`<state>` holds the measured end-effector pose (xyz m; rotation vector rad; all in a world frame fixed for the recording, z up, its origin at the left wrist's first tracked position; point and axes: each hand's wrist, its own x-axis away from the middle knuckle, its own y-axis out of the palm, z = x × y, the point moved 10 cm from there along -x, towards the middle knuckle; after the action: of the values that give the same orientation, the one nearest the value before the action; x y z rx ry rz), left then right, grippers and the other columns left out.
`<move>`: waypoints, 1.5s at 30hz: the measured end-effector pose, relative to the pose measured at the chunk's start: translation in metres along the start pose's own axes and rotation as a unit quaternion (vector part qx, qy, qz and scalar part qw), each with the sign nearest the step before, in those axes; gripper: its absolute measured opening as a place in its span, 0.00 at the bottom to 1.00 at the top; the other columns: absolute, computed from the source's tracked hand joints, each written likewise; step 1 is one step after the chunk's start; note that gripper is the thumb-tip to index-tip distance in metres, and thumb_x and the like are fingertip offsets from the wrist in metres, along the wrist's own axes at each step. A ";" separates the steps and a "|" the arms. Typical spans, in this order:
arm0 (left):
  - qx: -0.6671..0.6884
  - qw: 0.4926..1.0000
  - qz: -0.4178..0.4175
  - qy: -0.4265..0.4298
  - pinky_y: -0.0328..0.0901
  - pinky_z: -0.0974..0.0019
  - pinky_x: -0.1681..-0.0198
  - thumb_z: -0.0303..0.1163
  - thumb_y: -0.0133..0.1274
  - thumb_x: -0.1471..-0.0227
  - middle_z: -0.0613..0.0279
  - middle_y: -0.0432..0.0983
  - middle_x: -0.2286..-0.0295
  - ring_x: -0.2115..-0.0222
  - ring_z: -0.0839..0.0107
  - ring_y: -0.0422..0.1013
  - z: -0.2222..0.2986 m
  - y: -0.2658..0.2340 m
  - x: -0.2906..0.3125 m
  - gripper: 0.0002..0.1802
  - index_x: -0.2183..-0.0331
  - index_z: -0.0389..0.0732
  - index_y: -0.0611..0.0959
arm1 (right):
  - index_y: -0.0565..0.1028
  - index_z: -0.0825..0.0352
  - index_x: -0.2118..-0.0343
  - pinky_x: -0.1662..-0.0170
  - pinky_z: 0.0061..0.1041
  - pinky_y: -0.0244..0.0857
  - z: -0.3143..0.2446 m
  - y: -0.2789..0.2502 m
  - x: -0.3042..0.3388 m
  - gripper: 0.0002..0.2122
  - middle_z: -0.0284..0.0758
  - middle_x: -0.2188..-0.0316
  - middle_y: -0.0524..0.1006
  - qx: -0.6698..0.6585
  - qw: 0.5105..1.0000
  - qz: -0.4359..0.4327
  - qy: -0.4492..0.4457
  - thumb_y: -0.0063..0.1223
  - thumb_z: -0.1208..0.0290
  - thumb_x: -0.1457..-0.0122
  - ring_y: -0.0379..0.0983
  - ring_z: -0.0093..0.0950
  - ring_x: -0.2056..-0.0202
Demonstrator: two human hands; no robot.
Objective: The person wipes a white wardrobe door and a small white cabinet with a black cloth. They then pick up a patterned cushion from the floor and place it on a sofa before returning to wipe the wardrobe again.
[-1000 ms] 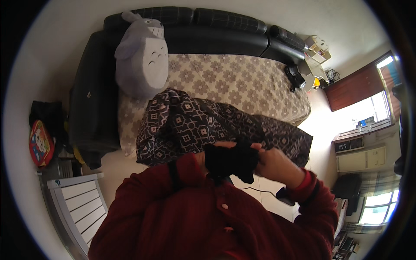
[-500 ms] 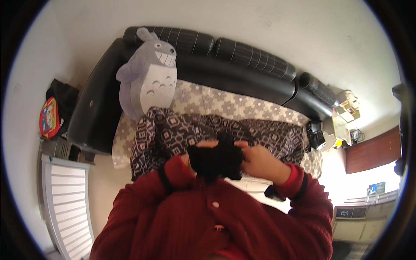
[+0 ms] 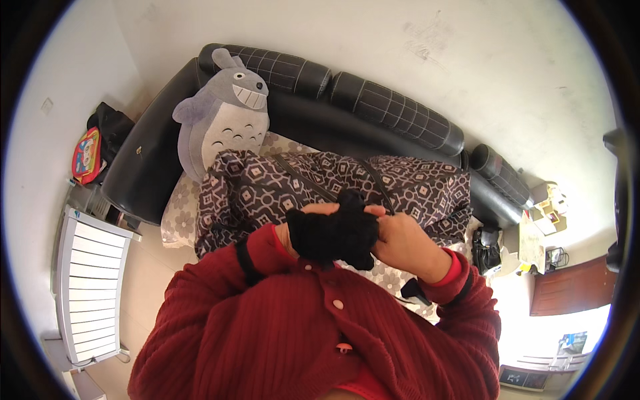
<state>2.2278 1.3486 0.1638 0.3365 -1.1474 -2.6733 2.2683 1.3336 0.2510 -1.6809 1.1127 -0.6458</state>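
In front of my chest I hold a bunched black cloth item [image 3: 330, 233]; its exact kind cannot be made out. My left hand [image 3: 320, 209] is closed round its left and far side, mostly hidden behind the dark fabric. Against its right edge, my right hand [image 3: 408, 245] is closed with curled fingers gripping the cloth. Just beyond both hands lies a large brown-black patterned fabric bag [image 3: 427, 193] with dark straps, resting on the sofa's flowered cover [image 3: 175, 217].
A black sofa [image 3: 393, 113] curves along the wall. A big grey plush toy [image 3: 233, 127] leans in its left corner. At the left stand a white slatted panel [image 3: 97, 287] and a red child's bag [image 3: 87, 157]. A black bag [image 3: 487, 250] sits at the right.
The view has shifted, so more of the patterned bag and its straps show. Both hands keep hold of the black cloth, which has changed shape slightly.
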 end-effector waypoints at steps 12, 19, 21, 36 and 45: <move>0.248 0.967 -0.045 -0.050 0.62 0.62 0.48 0.39 0.44 0.44 0.56 0.68 0.49 0.52 0.64 0.68 -0.015 -0.035 -0.008 0.31 0.42 0.37 0.62 | 0.77 0.69 0.72 0.70 0.39 0.68 0.047 0.044 -0.024 0.06 0.47 0.79 0.76 -0.153 0.985 -0.011 0.085 0.50 0.75 0.52 0.74 0.46 0.74; 0.254 0.964 -0.079 -0.020 0.60 0.63 0.46 0.39 0.48 0.47 0.55 0.66 0.48 0.51 0.65 0.67 0.014 -0.010 -0.001 0.36 0.41 0.36 0.58 | 0.77 0.70 0.72 0.73 0.36 0.68 0.025 0.016 -0.038 0.06 0.47 0.81 0.75 -0.159 0.982 -0.022 0.099 0.51 0.74 0.50 0.74 0.45 0.76; 0.207 0.976 -0.069 -0.013 0.64 0.65 0.51 0.44 0.55 0.53 0.58 0.68 0.51 0.55 0.70 0.69 0.020 -0.008 0.010 0.46 0.40 0.34 0.53 | 0.77 0.70 0.73 0.73 0.36 0.68 0.013 0.018 -0.042 0.06 0.47 0.82 0.74 -0.170 0.981 -0.021 0.095 0.51 0.74 0.49 0.74 0.45 0.76; -0.090 0.989 -0.070 0.094 0.59 0.66 0.45 0.46 0.53 0.51 0.53 0.67 0.50 0.51 0.68 0.66 0.089 -0.003 -0.003 0.44 0.41 0.31 0.56 | 0.74 0.70 0.83 0.76 0.37 0.65 0.004 -0.033 -0.077 0.09 0.47 0.84 0.72 -0.027 0.998 0.035 -0.047 0.52 0.71 0.51 0.71 0.45 0.80; -0.100 0.985 0.110 0.086 0.63 0.63 0.48 0.29 0.40 0.40 0.51 0.66 0.49 0.54 0.64 0.69 0.042 -0.163 0.004 0.31 0.38 0.43 0.50 | 0.77 0.67 0.75 0.63 0.44 0.67 0.226 0.106 -0.105 0.15 0.46 0.75 0.77 0.107 0.985 -0.028 0.129 0.43 0.59 0.48 0.74 0.47 0.70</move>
<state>2.1948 1.4864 0.0724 0.3740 -0.8076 -2.4817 2.3676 1.5160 0.0765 -1.4771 1.1348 -1.0061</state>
